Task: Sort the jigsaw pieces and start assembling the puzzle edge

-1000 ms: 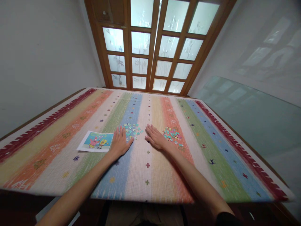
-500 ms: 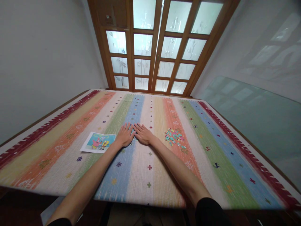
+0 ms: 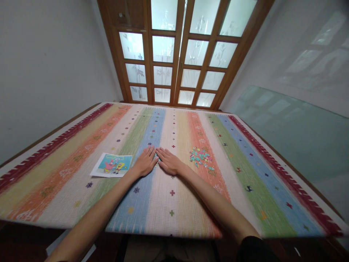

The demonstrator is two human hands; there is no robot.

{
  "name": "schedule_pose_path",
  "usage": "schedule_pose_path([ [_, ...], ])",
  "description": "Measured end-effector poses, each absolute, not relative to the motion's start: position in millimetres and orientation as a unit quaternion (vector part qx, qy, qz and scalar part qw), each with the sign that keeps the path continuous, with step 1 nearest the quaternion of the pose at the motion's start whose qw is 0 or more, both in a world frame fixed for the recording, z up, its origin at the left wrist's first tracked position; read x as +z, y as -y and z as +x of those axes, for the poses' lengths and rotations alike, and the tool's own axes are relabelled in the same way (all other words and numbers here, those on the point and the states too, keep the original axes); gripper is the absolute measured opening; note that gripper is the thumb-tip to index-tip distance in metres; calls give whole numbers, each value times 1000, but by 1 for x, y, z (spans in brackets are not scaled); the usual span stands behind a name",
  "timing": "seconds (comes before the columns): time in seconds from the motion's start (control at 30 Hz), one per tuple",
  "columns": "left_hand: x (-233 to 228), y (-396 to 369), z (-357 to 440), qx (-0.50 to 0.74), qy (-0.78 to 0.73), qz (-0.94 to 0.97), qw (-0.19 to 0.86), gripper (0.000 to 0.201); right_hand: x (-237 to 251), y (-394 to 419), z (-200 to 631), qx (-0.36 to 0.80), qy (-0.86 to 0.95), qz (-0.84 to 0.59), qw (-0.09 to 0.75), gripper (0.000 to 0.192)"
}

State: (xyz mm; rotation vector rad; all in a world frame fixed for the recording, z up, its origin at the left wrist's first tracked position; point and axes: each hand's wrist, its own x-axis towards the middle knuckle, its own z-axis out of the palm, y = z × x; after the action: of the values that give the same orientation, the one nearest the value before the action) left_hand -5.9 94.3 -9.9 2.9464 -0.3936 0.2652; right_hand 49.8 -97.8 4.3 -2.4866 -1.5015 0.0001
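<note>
Striped cloth covers the bench (image 3: 68,189); at left-centre of the frame lies a cartoon picture card (image 3: 112,164). Just right of it, the left hand (image 3: 145,164) and right hand (image 3: 170,163) lie flat, fingers pressed together, fingertips meeting over a few puzzle pieces (image 3: 156,157). Farther right sits a loose pile of pieces (image 3: 201,157), nearer the right hand.

Puzzle pieces beneath the left hand (image 3: 145,163) and right hand (image 3: 169,162) are almost wholly hidden; the loose pile (image 3: 201,157) is too small to distinguish.
</note>
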Motion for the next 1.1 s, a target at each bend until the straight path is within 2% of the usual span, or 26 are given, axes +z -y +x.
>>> schedule_pose_path([
  [0.23, -12, -82, -23, 96, 162, 973, 133, 58, 6, 120, 24, 27, 507, -849, 147, 65],
  [0.37, -5, -78, -27, 83, 161, 963, 198, 59, 7, 129, 13, 39, 501, -845, 186, 66],
  [0.5, 5, -81, -25, 85, 130, 927, 342, 63, 6, 135, 18, 55, 482, -835, 258, 69],
  [0.63, 14, -92, -21, 136, 60, 849, 507, 65, 8, 141, 27, 66, 456, -827, 323, 77],
  [0.7, 18, -99, -21, 164, 39, 821, 545, 63, 11, 146, 30, 69, 452, -819, 348, 80],
  [0.77, 21, -103, -27, 177, 25, 831, 527, 58, 15, 151, 31, 65, 450, -815, 359, 81],
  [0.87, 20, -103, -42, 158, 21, 894, 418, 60, 16, 159, 32, 47, 445, -829, 336, 77],
  [1.0, 7, -88, -61, 109, 60, 960, 249, 75, 11, 161, 31, 29, 461, -852, 246, 71],
  [1.1, -3, -75, -63, 96, 81, 980, 154, 73, 6, 153, 29, 16, 483, -857, 178, 69],
])
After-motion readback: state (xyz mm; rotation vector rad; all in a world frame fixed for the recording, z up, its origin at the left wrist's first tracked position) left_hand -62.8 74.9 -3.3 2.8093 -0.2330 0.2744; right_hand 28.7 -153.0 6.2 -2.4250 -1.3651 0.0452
